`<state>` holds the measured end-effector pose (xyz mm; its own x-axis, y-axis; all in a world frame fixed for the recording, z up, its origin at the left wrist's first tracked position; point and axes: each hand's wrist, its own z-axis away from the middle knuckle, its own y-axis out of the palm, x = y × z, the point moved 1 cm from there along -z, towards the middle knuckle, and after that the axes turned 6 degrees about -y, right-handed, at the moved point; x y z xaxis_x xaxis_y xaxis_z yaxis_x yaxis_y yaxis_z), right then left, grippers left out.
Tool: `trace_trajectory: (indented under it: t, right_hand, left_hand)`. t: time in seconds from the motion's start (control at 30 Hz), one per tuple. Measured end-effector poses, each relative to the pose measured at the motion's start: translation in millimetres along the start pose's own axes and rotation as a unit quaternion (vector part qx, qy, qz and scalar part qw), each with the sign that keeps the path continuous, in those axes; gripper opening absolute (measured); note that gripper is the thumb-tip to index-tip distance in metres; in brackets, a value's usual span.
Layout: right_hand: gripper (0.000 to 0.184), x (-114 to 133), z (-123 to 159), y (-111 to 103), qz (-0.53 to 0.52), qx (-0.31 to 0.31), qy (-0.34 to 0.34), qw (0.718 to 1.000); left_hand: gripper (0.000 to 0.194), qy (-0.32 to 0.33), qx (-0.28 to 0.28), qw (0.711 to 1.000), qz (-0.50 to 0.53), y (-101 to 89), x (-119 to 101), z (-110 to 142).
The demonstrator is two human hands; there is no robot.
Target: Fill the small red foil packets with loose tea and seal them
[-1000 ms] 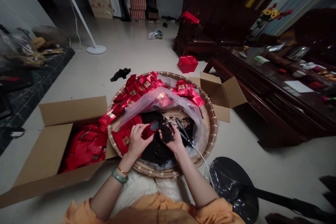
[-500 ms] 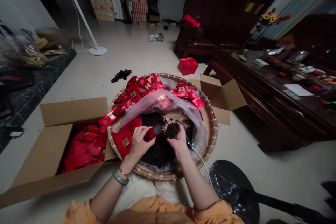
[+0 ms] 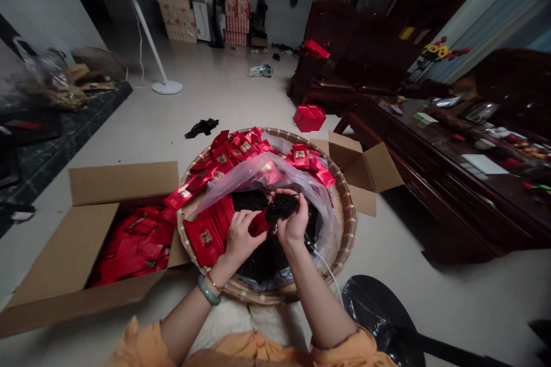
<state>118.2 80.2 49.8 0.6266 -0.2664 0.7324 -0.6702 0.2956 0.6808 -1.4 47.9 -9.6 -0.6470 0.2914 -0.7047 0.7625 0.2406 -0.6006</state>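
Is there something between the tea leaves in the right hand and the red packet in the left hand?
Nothing visible stands between them. The tea leaves in the right hand sit close beside the red packet in the left hand. The clear plastic bag lies beyond them, not between them.

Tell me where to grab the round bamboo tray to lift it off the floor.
Probably the raised woven rim of the bamboo tray, coming from the right side, where open floor lies beside it; the open cardboard box crowds the left edge. Two hands on opposite sides seem safest, since loose tea leaves are heaped inside.
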Motion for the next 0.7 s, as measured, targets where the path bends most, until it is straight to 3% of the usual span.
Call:
trace_trajectory:
  t: [0.4, 0.7]
  right_hand:
    - [0.046, -7, 7, -13, 0.192, 0.067, -0.078, 0.976]
    - [0.051, -10, 25, -25, 0.349, 0.167, -0.083, 0.918]
  left_hand:
    - [0.039, -0.022, -0.012, 1.000, -0.002, 7.8, 10, 3]
    - [0.040, -0.026, -0.019, 0.999, 0.003, 10.8, 15, 6]
